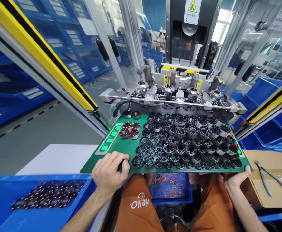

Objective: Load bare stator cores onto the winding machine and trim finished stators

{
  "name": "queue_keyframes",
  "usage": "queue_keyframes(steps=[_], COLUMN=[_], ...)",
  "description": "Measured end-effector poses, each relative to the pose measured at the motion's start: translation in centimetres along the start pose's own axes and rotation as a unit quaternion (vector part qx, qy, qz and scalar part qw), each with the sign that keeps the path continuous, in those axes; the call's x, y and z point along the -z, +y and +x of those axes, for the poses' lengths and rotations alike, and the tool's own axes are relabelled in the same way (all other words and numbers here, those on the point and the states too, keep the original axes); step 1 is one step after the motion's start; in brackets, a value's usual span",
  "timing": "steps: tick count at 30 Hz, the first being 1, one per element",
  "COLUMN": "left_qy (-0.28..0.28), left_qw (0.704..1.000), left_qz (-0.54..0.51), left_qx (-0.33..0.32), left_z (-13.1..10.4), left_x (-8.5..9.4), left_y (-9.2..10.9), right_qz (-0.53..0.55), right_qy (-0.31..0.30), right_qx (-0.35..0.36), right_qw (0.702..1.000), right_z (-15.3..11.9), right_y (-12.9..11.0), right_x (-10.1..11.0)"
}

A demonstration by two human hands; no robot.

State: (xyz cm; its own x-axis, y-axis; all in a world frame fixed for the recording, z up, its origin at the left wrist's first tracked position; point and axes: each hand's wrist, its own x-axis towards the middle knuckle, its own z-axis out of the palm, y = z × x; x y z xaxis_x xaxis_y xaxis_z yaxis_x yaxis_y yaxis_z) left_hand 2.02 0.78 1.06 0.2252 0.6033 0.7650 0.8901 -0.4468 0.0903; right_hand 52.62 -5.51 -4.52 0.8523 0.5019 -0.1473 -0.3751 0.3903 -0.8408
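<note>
My left hand (110, 170) rests at the front edge of the green work surface (128, 149), fingers curled in and thumb bent; what they hold, if anything, is hidden. Under the right front corner is my right hand (238, 177), its thumb up against the edge and its fingers hidden beneath. Rows of black and silver ring-shaped cores (180, 132), partly stacked, cover the middle and right of the surface. Several cores wound with copper and red wire (131, 130) sit at the back left, beside green lit buttons (109, 140).
A machine fixture (179, 101) holding several cores spans the back. At left, a blue bin (34, 219) holds wound cores. Pliers (264, 175) lie on a cardboard box (276, 193) at right. A blue tray (171, 201) with copper scraps is below, between my legs.
</note>
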Motion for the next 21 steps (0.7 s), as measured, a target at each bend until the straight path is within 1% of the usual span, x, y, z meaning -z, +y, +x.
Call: queue_keyframes(steps=[3,8,13,18,21], left_qy=[-0.004,-0.009,-0.008,-0.011,-0.009], left_qw=[1.000,1.000,1.000,1.000,1.000], left_qz=[-0.001,-0.009,-0.007,-0.006,-0.008], left_qx=[0.006,0.014,0.011,0.004,0.003], left_z=[0.0,-0.2,-0.4,-0.2,-0.1], left_x=[0.0,0.1,0.0,0.1,0.1], left_y=[0.0,-0.1,-0.3,-0.2,-0.2], right_qz=[-0.027,-0.027,-0.014,-0.011,-0.004], right_qy=[0.023,0.049,0.027,0.028,0.017], right_qx=[0.008,0.007,0.042,0.023,0.035], right_qw=[0.999,0.998,0.999,0.999,0.999], right_z=[-0.5,-1.0,-1.2,-0.8,-0.4], right_y=[-0.3,-0.7,-0.6,-0.1,0.1], right_x=[-0.7,-1.4,-1.5,-0.7,-0.3])
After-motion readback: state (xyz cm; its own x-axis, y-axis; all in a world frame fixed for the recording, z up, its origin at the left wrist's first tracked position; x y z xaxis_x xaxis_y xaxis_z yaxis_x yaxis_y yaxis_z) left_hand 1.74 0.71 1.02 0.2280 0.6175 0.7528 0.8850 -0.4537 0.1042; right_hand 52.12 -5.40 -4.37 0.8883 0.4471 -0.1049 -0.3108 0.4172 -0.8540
